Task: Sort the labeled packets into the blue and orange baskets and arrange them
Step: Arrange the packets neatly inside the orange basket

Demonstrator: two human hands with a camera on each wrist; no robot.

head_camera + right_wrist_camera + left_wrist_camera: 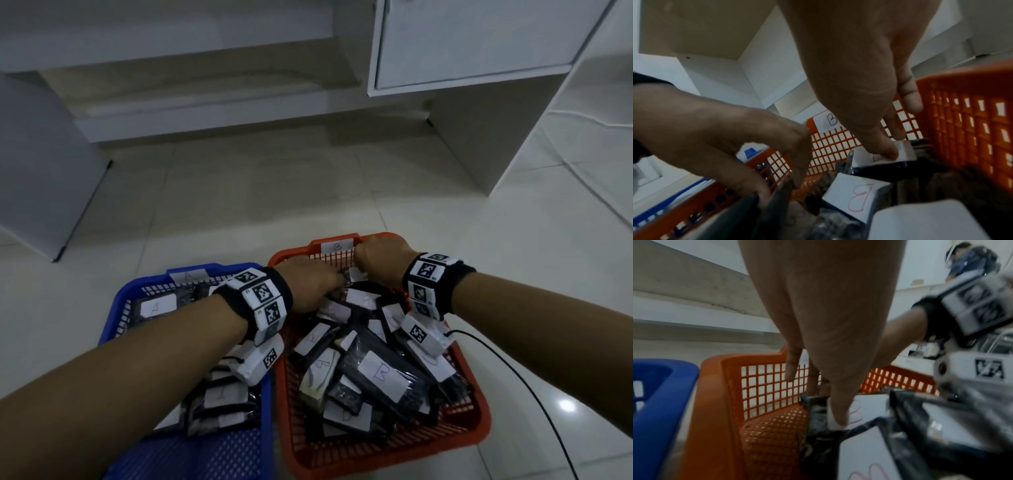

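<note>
**Both hands in the orange basket**

Nearest, B-marked packets (380,375) lie jumbled in the orange basket (478,423); A-marked ones (157,306) fill the blue basket (118,301) on its left. Farther in, the left hand (310,284) pinches a dark packet's edge (777,199) between curled fingers. At the far wall the right hand (380,255) pinches a white-labelled packet (903,150) between thumb and fingers.
</note>
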